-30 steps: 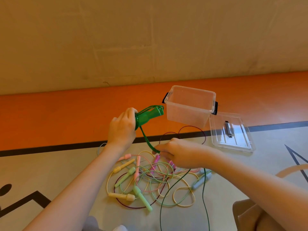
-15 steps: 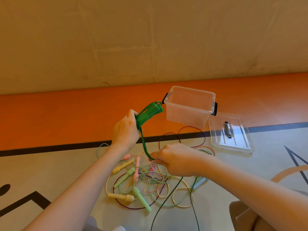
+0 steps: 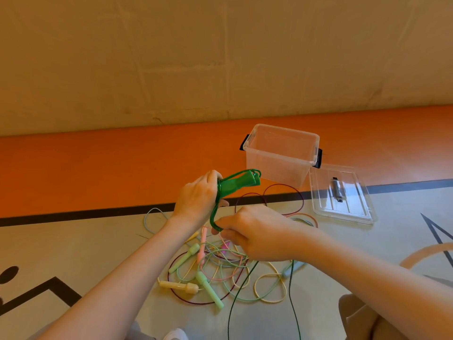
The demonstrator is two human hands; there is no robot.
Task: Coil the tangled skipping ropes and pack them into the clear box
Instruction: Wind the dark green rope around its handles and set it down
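My left hand (image 3: pixel 196 200) grips the dark green rope handles (image 3: pixel 236 185), held up off the floor with green cord looped over them. Just below, my right hand (image 3: pixel 255 233) pinches the same green cord (image 3: pixel 213 217), and two loose strands trail down toward the bottom edge. On the floor under my hands lies a tangle of skipping ropes (image 3: pixel 220 268) in pale green, pink, yellow, blue and maroon, partly hidden by my right hand. The clear box (image 3: pixel 282 155) stands open behind them with nothing inside.
The box's clear lid (image 3: pixel 343 197) lies flat to the right of the box with a small dark object on it. A beige wall rises behind the orange floor strip. My knee (image 3: pixel 362 317) shows at the bottom right.
My left hand has dropped a little with the green handles. My right hand has moved up and left along the green cord, closer to the left hand, shortening the loop between them.
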